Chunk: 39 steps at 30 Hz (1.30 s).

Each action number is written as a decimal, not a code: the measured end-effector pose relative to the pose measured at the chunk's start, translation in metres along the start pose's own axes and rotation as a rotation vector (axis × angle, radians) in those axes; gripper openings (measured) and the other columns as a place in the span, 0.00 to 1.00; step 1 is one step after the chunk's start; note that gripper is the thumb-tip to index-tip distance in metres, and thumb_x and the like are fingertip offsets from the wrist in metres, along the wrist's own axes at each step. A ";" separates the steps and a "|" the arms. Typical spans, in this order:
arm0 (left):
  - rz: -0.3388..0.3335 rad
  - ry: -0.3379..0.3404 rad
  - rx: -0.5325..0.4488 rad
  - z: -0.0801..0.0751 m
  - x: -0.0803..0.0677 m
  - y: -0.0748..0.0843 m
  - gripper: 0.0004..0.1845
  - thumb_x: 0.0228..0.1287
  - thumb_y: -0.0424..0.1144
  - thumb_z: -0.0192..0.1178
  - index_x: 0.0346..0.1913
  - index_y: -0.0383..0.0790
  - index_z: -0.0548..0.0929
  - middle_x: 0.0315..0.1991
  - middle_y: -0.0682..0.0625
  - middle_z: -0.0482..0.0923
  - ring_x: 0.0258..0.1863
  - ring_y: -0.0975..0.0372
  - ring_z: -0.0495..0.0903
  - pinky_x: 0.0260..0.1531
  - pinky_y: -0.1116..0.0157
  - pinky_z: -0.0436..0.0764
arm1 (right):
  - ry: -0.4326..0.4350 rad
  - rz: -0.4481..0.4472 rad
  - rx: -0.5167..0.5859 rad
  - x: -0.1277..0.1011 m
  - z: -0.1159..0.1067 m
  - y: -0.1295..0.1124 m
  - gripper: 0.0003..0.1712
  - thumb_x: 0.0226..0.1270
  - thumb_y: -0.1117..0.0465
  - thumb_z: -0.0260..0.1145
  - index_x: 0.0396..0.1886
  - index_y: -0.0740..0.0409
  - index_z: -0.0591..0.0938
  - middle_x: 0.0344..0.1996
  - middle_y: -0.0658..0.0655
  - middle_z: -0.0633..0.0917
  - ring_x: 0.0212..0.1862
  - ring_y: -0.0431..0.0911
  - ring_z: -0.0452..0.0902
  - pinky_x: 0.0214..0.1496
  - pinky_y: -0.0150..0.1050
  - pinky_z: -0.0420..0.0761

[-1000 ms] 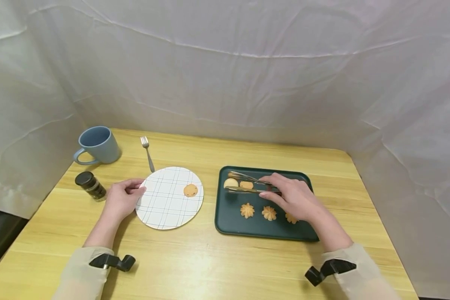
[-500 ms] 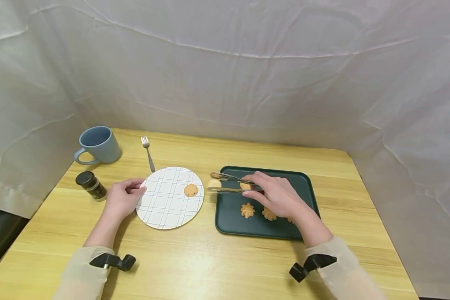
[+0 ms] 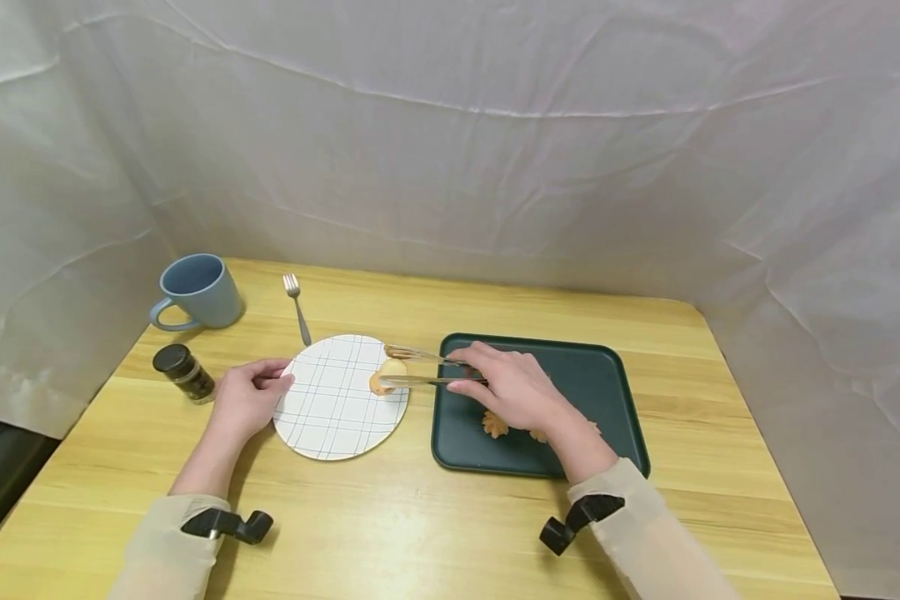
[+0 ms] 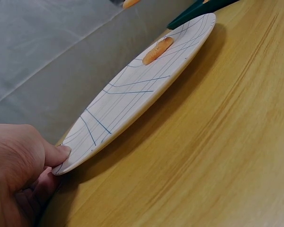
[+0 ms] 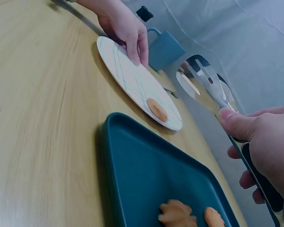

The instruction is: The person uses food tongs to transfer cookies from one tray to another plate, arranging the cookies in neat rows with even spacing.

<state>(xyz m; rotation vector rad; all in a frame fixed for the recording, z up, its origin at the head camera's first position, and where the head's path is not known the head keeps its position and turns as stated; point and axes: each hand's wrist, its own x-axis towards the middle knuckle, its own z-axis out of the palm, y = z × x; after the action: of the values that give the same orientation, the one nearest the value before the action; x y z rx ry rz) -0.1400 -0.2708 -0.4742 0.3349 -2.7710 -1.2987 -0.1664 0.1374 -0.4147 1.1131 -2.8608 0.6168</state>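
Observation:
My left hand (image 3: 246,398) pinches the left rim of a round white checked plate (image 3: 322,412), thumb on top and fingers underneath. On the plate's right side lies a flat, speckled cookie (image 4: 158,50). My right hand (image 3: 512,390) holds metal food tongs (image 5: 213,87), which reach left from over the tray. Between the tong tips is a pale round cookie (image 3: 394,367), raised over the plate's right edge and overlapping the speckled cookie in the head view. Flower-shaped cookies (image 3: 495,424) lie on the dark green tray (image 3: 465,454), partly hidden by my right hand and forearm.
A blue mug (image 3: 202,292) stands at the back left, with a black-capped spice jar (image 3: 184,372) in front of it. Behind the plate lies a small fork (image 3: 297,308). A pale curtain (image 3: 450,167) hangs along the table's back edge.
My right hand has carried the tongs and the pale round cookie leftward from the tray to above the plate's right edge. My left hand and the plate have stayed put.

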 end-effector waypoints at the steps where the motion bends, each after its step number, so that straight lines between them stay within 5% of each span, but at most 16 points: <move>1: 0.000 0.000 -0.003 0.000 0.000 0.000 0.17 0.76 0.38 0.65 0.61 0.33 0.86 0.49 0.40 0.86 0.44 0.54 0.81 0.35 0.70 0.77 | 0.001 -0.005 0.006 0.002 0.002 -0.001 0.27 0.82 0.39 0.59 0.71 0.45 0.80 0.48 0.47 0.84 0.34 0.36 0.77 0.31 0.37 0.74; 10: 0.005 0.001 -0.005 0.000 0.001 -0.001 0.17 0.76 0.38 0.65 0.61 0.33 0.86 0.48 0.40 0.86 0.44 0.54 0.82 0.35 0.70 0.77 | 0.005 -0.046 -0.005 0.022 0.017 -0.009 0.25 0.83 0.41 0.59 0.70 0.45 0.80 0.49 0.48 0.84 0.30 0.36 0.74 0.27 0.37 0.70; 17: 0.010 0.005 -0.002 -0.001 0.002 -0.003 0.17 0.76 0.38 0.64 0.61 0.33 0.86 0.48 0.40 0.86 0.44 0.54 0.82 0.35 0.71 0.77 | -0.006 -0.039 -0.027 0.037 0.028 -0.016 0.26 0.83 0.41 0.58 0.72 0.44 0.79 0.59 0.48 0.83 0.38 0.39 0.81 0.33 0.38 0.76; 25: -0.005 0.003 -0.007 -0.002 0.001 -0.003 0.18 0.76 0.39 0.65 0.61 0.34 0.86 0.49 0.40 0.86 0.44 0.54 0.81 0.36 0.71 0.76 | -0.031 0.004 -0.025 0.051 0.043 -0.025 0.27 0.83 0.40 0.59 0.73 0.45 0.78 0.60 0.48 0.84 0.47 0.42 0.85 0.36 0.40 0.79; 39: -0.017 0.016 -0.020 0.001 -0.001 -0.005 0.18 0.76 0.40 0.65 0.61 0.36 0.87 0.49 0.41 0.86 0.43 0.54 0.81 0.36 0.71 0.76 | -0.090 0.039 -0.095 0.060 0.056 -0.034 0.28 0.83 0.40 0.58 0.73 0.45 0.79 0.58 0.50 0.84 0.37 0.43 0.81 0.29 0.37 0.74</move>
<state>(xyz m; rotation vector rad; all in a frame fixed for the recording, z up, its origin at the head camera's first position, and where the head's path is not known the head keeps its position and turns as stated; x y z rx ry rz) -0.1388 -0.2729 -0.4783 0.3661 -2.7461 -1.3205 -0.1818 0.0552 -0.4457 1.1019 -2.9588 0.4378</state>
